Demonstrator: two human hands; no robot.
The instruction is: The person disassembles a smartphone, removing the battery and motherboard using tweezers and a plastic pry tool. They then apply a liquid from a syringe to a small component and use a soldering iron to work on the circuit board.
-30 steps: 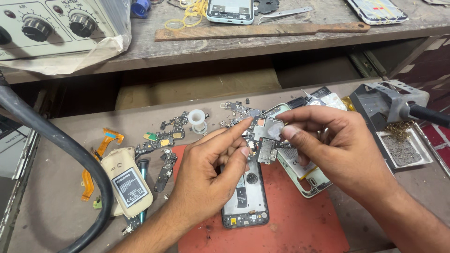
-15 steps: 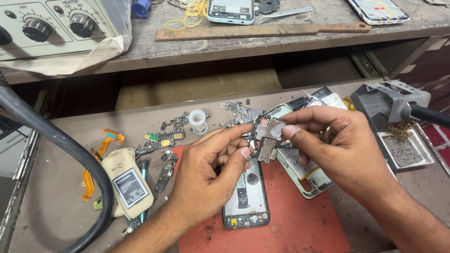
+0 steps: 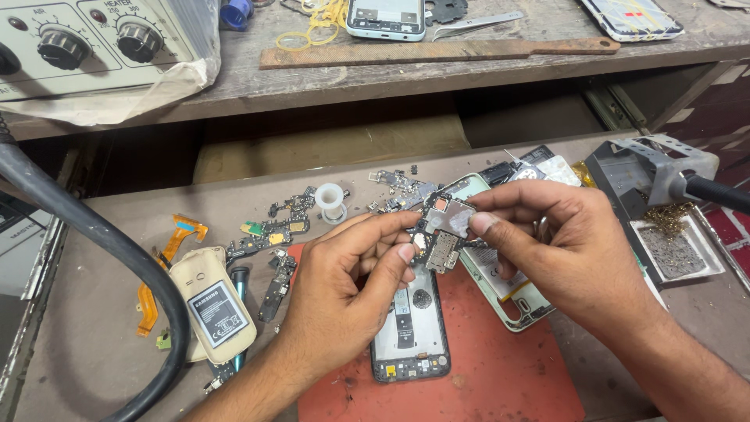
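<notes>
From the head camera, a worn grey-brown table carries a red rubber mat. On the mat lies an opened black phone frame, and loose small circuit pieces are scattered beyond it. The left hand and right hand both pinch a small dark phone circuit board with a metal shield, held above the mat between their fingertips. A thick black hose curves at left. Above, a rough wooden shelf holds a beige control box with knobs.
</notes>
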